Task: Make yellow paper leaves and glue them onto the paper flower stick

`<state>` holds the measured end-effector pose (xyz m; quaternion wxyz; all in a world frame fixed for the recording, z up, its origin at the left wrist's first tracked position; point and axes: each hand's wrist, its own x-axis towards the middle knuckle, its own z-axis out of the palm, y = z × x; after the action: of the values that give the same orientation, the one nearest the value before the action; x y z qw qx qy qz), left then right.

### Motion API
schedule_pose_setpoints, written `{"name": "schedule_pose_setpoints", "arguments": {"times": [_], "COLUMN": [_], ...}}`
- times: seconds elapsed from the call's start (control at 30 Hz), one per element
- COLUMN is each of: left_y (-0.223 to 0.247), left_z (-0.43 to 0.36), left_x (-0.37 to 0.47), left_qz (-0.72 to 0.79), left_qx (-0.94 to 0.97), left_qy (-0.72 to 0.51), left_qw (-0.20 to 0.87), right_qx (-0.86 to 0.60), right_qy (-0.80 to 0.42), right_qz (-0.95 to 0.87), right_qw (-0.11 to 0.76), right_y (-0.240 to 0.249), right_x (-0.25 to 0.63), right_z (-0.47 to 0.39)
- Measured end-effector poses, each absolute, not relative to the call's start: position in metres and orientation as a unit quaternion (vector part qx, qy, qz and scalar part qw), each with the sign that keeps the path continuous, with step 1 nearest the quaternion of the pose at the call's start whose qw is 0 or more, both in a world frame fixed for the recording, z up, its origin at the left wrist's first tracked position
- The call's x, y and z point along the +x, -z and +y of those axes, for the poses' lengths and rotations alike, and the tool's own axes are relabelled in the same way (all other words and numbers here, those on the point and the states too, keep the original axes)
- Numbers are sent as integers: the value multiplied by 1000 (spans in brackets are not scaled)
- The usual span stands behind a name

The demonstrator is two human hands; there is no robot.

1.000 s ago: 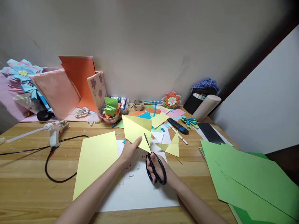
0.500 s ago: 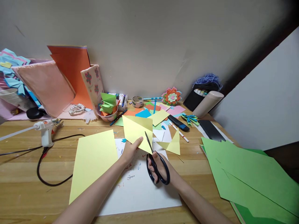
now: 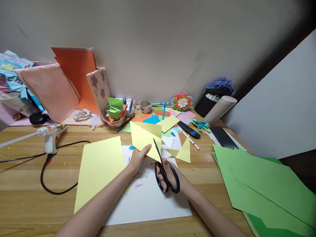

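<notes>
My left hand (image 3: 139, 158) pinches the lower edge of a small folded yellow paper (image 3: 144, 135), thumb on top. Black-handled scissors (image 3: 174, 179) are in my right hand (image 3: 168, 172), its fingers through the loops. Their blades point up and away, lying across the right part of the folded paper near its lower right corner. Beneath both hands lies a white sheet (image 3: 153, 207) with coloured marks. A larger yellow sheet (image 3: 98, 171) rests left of it, partly under my left forearm. Right of the scissors is a cut yellow scrap (image 3: 183, 153).
A white glue gun (image 3: 50, 141) with a black cable stands at the left. Green sheets (image 3: 261, 181) cover the right side. Behind are paper scraps, a paper flower (image 3: 182, 101), a tape roll (image 3: 145, 107), a black cutter (image 3: 189, 129), a phone (image 3: 224, 137) and a cup of paper pieces (image 3: 115, 115).
The view has shifted very slightly. My hands, the folded paper and the scissors hold almost the same position, with the blades about as before.
</notes>
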<state>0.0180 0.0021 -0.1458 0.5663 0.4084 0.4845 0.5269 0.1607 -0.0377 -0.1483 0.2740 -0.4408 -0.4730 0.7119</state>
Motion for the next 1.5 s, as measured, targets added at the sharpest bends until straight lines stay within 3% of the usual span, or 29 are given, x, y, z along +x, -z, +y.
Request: {"name": "schedule_pose_setpoints", "arguments": {"times": [1.5], "left_y": [142], "left_z": [-2], "left_x": [20], "left_qz": [442], "left_qx": [424], "left_qy": [-499], "left_qw": [613], "right_qx": [-472], "right_qy": [-660], "right_qz": [-509], "right_qw": [288], "right_y": [148], "right_x": [164], "right_z": [-35]}}
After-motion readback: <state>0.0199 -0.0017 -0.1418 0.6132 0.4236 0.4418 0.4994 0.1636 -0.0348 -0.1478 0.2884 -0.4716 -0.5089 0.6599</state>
